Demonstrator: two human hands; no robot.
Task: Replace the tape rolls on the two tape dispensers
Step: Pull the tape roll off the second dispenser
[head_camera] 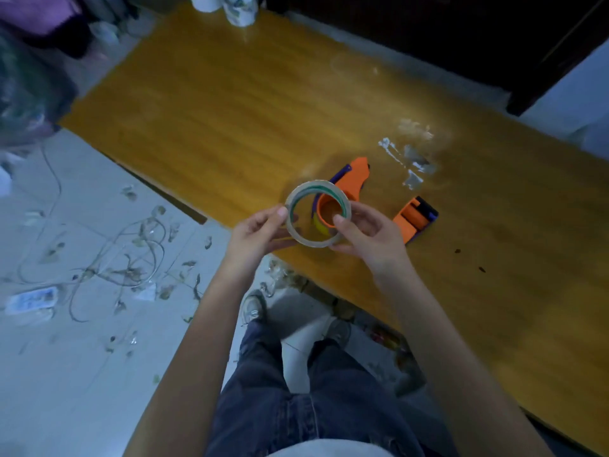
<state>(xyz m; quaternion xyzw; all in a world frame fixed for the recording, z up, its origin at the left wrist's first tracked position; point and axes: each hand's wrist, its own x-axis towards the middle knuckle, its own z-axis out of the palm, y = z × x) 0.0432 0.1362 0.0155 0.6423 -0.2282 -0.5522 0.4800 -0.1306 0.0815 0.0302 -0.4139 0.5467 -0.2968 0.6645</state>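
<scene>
I hold a roll of clear tape (298, 233) with a green-edged core above the near edge of the orange wooden table (230, 110). My left hand (260, 230) pinches its left rim and my right hand (365, 230) grips its right rim. Through and behind the roll lies an orange and purple tape dispenser (352, 183) on the table, its round hub seen inside the ring. A second orange and purple dispenser part (416, 219) lies just right of my right hand.
Crumpled bits of used tape (412, 159) lie on the table beyond the dispensers. Two pale cups or rolls (230, 6) stand at the far table end. Wires and scraps (131, 258) litter the tiled floor at left. My legs and shoes are below the table edge.
</scene>
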